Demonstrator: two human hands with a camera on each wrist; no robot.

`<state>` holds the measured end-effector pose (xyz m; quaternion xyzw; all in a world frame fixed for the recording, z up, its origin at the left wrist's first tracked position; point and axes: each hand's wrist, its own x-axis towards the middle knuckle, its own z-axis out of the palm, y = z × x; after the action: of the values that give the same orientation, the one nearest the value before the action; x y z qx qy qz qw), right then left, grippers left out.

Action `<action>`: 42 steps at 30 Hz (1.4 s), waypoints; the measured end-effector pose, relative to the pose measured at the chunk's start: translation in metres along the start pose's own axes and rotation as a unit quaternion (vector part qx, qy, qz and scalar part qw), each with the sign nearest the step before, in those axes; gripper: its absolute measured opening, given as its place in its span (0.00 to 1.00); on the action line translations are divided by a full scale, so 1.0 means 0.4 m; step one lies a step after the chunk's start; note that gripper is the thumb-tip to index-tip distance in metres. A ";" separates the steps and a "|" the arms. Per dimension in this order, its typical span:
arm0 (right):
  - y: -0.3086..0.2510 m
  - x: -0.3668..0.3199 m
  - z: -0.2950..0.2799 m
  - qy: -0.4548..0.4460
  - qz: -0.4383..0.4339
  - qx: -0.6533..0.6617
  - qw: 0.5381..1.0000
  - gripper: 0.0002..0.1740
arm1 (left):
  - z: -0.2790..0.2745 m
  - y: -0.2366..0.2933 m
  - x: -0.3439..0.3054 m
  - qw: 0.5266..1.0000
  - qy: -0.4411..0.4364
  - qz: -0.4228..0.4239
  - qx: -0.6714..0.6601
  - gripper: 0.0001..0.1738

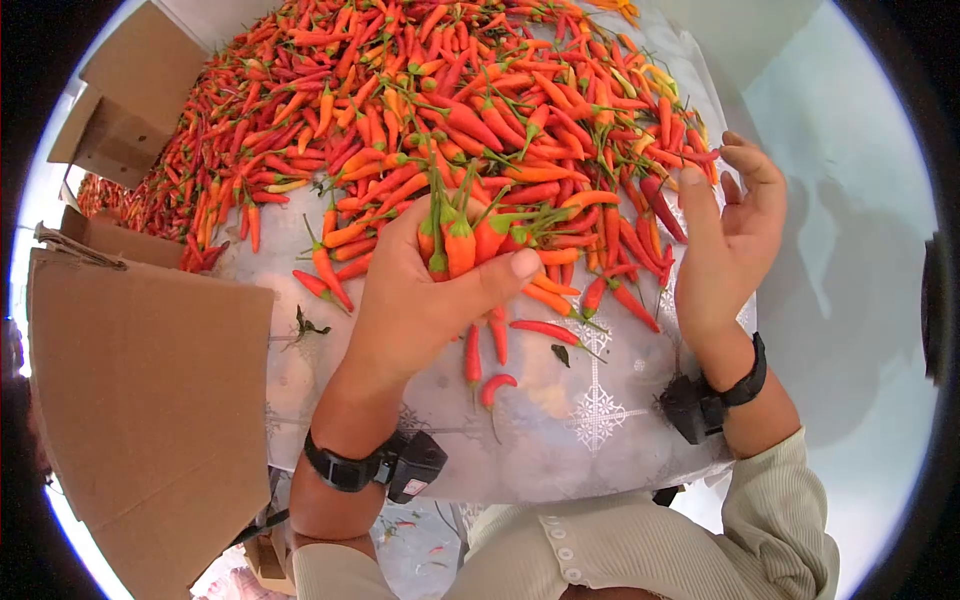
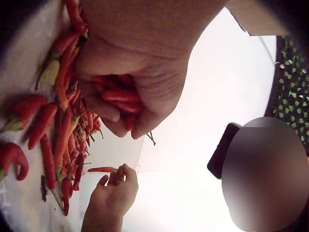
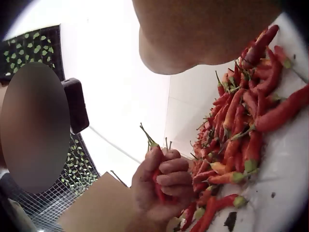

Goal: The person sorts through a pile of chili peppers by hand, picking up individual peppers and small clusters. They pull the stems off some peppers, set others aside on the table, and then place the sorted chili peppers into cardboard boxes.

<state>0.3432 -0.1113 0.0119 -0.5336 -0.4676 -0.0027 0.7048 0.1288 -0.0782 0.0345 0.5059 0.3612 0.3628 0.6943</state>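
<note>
My left hand grips a bunch of red and orange chili peppers, their green stems pointing up past the thumb. In the left wrist view, red chilies show inside its curled fingers. The right hand is raised at the right edge of the pile, thumb and fingers apart from the palm. At its fingertips is a single red chili, its stem end between the fingers and its body pointing out toward the pile. The large pile of chilies spreads beyond both hands.
A patterned silver-white tablecloth lies under the pile, with a few loose chilies and dark leaf bits near me. Cardboard boxes stand at the left. A pale wall rises at the right.
</note>
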 end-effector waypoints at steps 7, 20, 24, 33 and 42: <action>-0.042 -0.037 0.011 -0.292 -0.082 -0.069 0.950 0.13 | -0.032 -0.005 0.012 0.979 -0.065 -0.082 -0.174 0.15; -0.041 -0.056 0.027 -0.418 -0.130 -0.127 0.890 0.18 | -0.033 -0.015 0.015 0.986 0.016 -0.014 -0.168 0.12; -0.031 -0.062 0.030 -0.388 -0.116 -0.116 0.907 0.12 | -0.038 0.028 -0.013 0.989 0.023 0.030 -0.139 0.14; -0.049 -0.064 0.017 -0.364 -0.101 -0.090 0.922 0.14 | -0.085 0.018 -0.024 0.929 0.036 -0.057 -0.363 0.20; -0.054 -0.077 0.015 -0.349 -0.092 -0.030 0.932 0.11 | -0.062 0.015 -0.070 0.887 -0.066 -0.067 -0.453 0.27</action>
<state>0.3109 -0.1313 0.0079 -0.4766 -0.7309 0.1050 0.4771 0.0929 -0.0904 0.0384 0.1337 0.1440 0.4053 0.8928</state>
